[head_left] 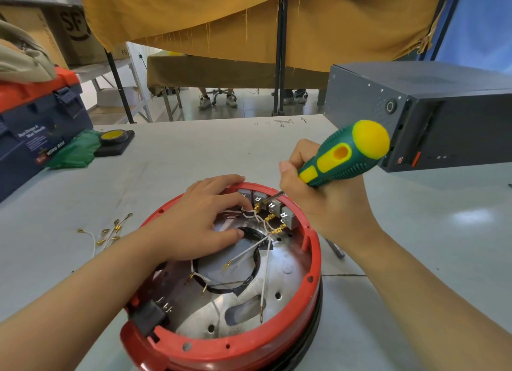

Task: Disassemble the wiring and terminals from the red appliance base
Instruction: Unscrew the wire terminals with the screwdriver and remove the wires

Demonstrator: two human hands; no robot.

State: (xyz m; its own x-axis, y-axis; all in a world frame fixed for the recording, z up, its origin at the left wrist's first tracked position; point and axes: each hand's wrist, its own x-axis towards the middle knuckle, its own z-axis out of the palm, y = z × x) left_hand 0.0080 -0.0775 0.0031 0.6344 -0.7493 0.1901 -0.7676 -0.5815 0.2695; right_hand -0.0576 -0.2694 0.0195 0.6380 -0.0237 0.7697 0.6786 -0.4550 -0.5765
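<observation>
The round red appliance base [313,262] lies open-side up at the near middle of the table, its metal plate showing inside. White wires [264,271] with brass terminals [278,230] run to a row of grey switch blocks [273,207] at the far rim. My left hand [206,218] rests inside the base, fingertips pinching a white wire beside the blocks. My right hand [327,204] grips a green-and-yellow screwdriver [346,155], its tip set against the switch blocks.
A loose bundle of removed wires [106,232] lies on the table to the left. A blue-and-orange toolbox [41,126], green cloth and yellow tape roll [112,136] stand far left. A dark computer case [443,112] sits far right. A small metal tool [336,250] lies beside the base.
</observation>
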